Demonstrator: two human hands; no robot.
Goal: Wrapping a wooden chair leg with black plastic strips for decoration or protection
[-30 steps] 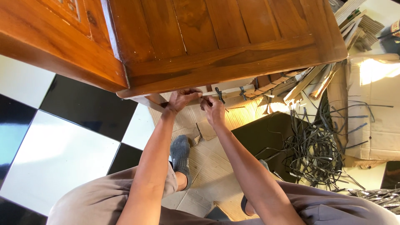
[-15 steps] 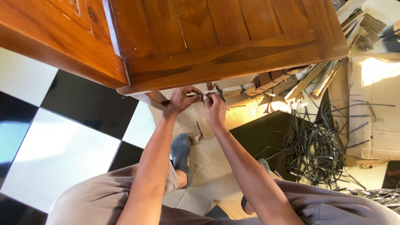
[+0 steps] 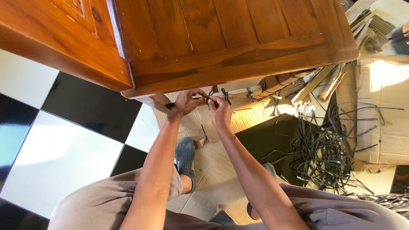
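My left hand [image 3: 185, 102] and my right hand [image 3: 220, 111] meet just under the lower edge of a brown wooden cabinet [image 3: 221, 47]. Between their fingertips they pinch a thin black strap [image 3: 210, 97] that wraps a pale cardboard-covered bar [image 3: 236, 93] below the cabinet. Two more black ties [image 3: 225, 96] sit knotted further right on the same bar. The fingers hide part of the strap.
A tangle of loose black straps [image 3: 324, 149] lies on the floor at right, next to flattened cardboard [image 3: 383, 110] and cardboard strips [image 3: 366, 21]. Black and white floor tiles [image 3: 64, 140] lie at left. My grey-socked feet [image 3: 185, 155] rest on cardboard below.
Both hands moved up slightly toward the cabinet edge and closer together. A strap end now stands up between the fingertips.
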